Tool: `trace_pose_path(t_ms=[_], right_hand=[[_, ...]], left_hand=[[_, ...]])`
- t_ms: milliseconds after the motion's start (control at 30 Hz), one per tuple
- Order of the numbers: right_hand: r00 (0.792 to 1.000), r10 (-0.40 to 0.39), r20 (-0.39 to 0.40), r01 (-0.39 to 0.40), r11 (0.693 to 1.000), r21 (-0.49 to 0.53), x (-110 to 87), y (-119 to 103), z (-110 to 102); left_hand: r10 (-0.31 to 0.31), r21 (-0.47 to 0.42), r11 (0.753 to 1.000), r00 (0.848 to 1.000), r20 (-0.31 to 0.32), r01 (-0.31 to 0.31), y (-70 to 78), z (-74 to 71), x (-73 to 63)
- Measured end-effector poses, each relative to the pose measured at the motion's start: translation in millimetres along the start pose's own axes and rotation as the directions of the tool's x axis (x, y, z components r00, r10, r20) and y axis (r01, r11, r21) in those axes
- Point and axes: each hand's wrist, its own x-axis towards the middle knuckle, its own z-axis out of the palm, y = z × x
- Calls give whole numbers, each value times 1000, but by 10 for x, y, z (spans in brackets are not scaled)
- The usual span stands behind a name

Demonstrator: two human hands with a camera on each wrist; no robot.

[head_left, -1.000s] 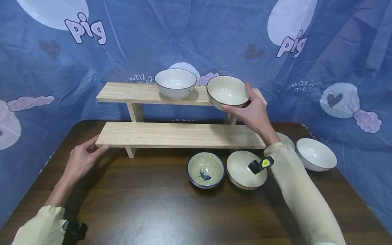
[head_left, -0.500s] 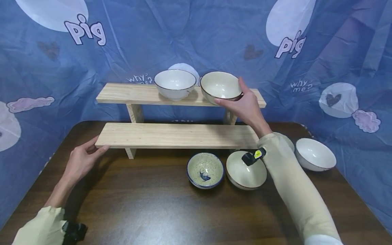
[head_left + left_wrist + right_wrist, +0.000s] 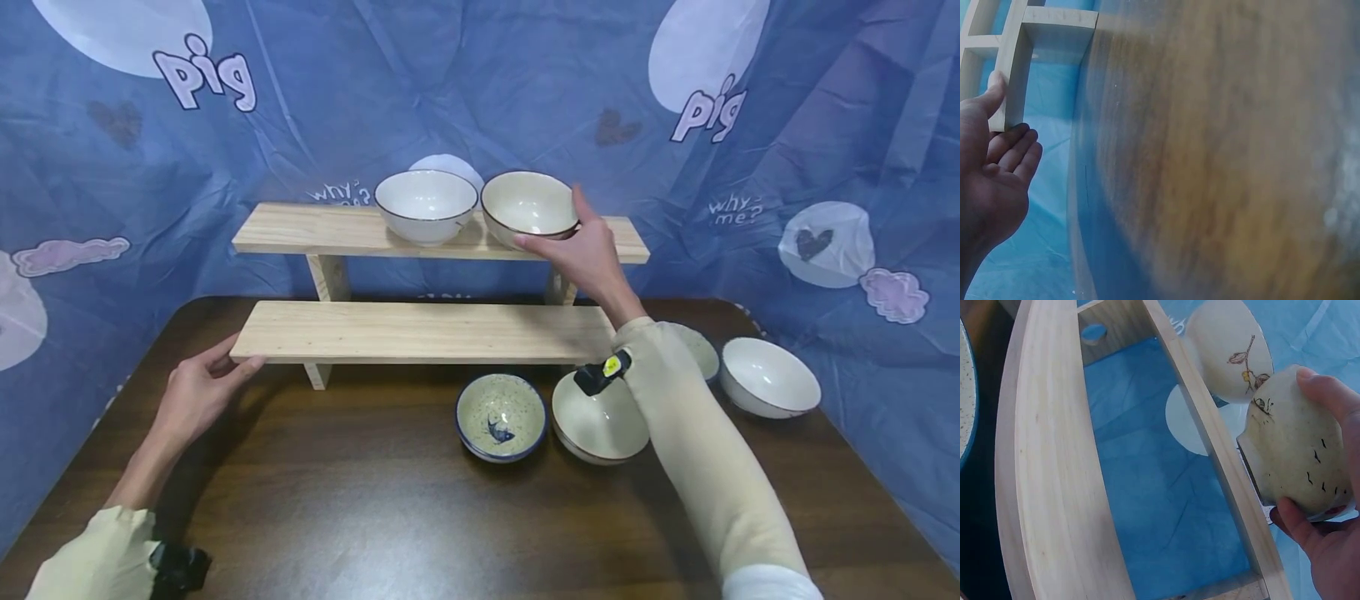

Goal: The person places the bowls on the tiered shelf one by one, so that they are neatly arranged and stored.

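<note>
My right hand (image 3: pixel 592 254) holds a cream bowl (image 3: pixel 528 204) with a dark rim at the upper board of a two-tier wooden shelf (image 3: pixel 420 329). Thumb and fingers grip its right side. Beside it on that board stands a white bowl (image 3: pixel 426 207), upright, their rims close together. In the right wrist view the cream bowl (image 3: pixel 1297 444) shows small dark marks outside; whether its foot touches the board I cannot tell. At the lower board's left end, my left hand (image 3: pixel 201 396) pinches the wood; the left wrist view shows the thumb and fingers (image 3: pixel 1017 150) on opposite sides of the board.
On the brown table (image 3: pixel 337 500) stand a blue-rimmed speckled bowl (image 3: pixel 501 417) with a fish picture and a cream bowl (image 3: pixel 600 425) beside it. Right of my forearm are a partly hidden bowl (image 3: pixel 697 350) and a white bowl (image 3: pixel 772 375). A blue printed cloth (image 3: pixel 450 83) hangs behind.
My right hand has moved left with the cream bowl, bringing it close beside the white bowl on the upper board. The left hand stays at the lower board's end.
</note>
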Motion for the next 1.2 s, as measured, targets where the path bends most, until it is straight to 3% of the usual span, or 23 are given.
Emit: trace_pose_path(t_ms=[300, 733, 933, 1200], right_hand=[[999, 43, -3, -43, 999, -5, 38, -4, 41], [999, 12, 38, -9, 997, -74, 27, -56, 62], [999, -48, 27, 50, 995, -88, -87, -22, 5], [998, 27, 53, -20, 991, -133, -374, 35, -161]], left_hand=[[4, -1, 1000, 1000, 4, -4, 7, -4, 0], [1, -5, 1000, 1000, 0, -1, 16, 9, -4], [3, -8, 1000, 1000, 1, -3, 12, 9, -5], [-3, -4, 1000, 1000, 2, 3, 2, 7, -8]])
